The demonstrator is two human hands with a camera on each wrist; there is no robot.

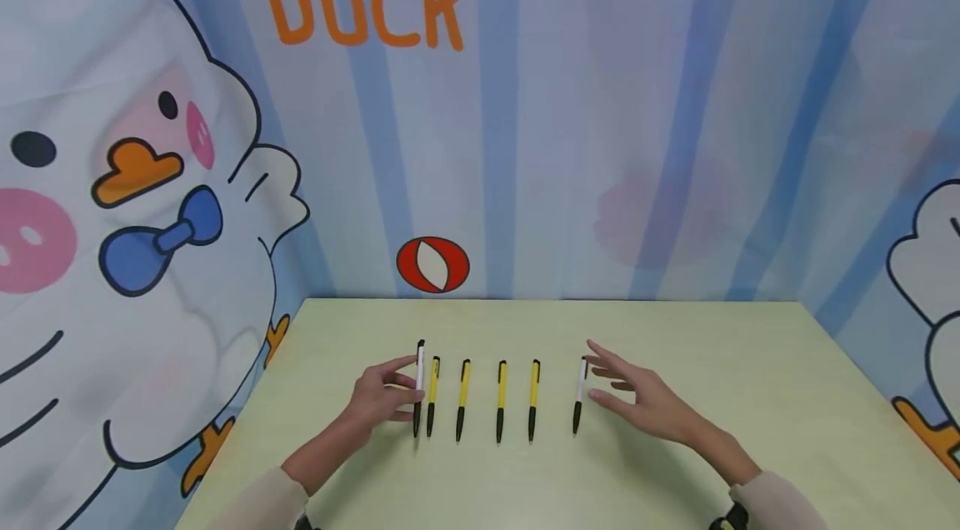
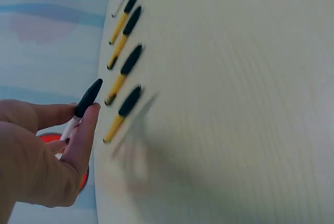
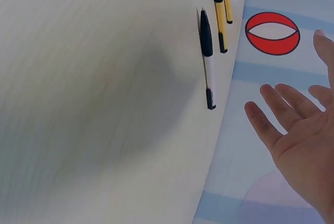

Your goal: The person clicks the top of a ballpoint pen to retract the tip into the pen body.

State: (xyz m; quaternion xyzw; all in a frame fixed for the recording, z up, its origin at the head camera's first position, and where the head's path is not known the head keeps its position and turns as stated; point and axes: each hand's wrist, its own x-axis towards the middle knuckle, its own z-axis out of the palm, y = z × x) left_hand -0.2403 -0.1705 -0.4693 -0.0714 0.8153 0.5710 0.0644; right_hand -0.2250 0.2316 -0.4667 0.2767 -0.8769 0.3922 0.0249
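My left hand [image 1: 381, 393] pinches a white pen [image 1: 420, 372] with a black grip between thumb and fingers. In the left wrist view that pen [image 2: 87, 99] is raised over the table, its black end pointing away from the palm. Just right of it lies a yellow pen [image 1: 432, 397], the first of several yellow-and-black pens in a row. A second white pen [image 1: 580, 395] lies at the row's right end. Beside it my right hand [image 1: 641, 397] hovers with fingers spread, holding nothing; the right wrist view shows a gap between this hand [image 3: 302, 140] and the white pen [image 3: 209, 62].
More yellow pens [image 1: 463, 401] lie roughly parallel on the pale table [image 1: 480, 488]. Behind the table's back edge hangs a blue striped cloth [image 1: 555, 138] printed with ducks and a red ball [image 1: 433, 265].
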